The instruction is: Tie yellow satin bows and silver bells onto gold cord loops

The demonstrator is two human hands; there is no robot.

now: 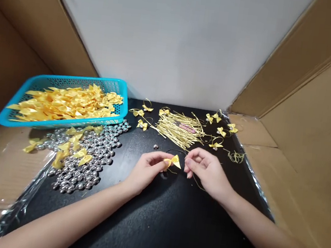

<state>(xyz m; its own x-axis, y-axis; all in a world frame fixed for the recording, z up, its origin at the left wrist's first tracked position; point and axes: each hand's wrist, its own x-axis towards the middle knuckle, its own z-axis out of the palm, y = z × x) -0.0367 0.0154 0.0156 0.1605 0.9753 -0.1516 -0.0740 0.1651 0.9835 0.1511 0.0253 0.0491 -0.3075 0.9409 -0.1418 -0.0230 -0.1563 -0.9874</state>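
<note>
The left hand (147, 170) pinches a glossy yellow satin bow (175, 162) between thumb and fingers, over the middle of the black desk (151, 228). Just to its right, the right hand (203, 169) has its fingertips closed on a thin cord (198, 182), whose tail curves down beneath the palm. Toward the desk's far edge lies a sheaf of stiff, shiny gold strips (172, 131), a pink clip (187, 128) resting on it. Smooth, rounded silver beads (81, 172) spread along the left edge (a few limp bows (83, 156) lie among them). At the far left corner, a perforated turquoise plastic basket (62, 122) holds heaped, pointed-tailed ribbon bows (70, 103). A wiry tangle of cord (236, 156) sits near the right edge.
</note>
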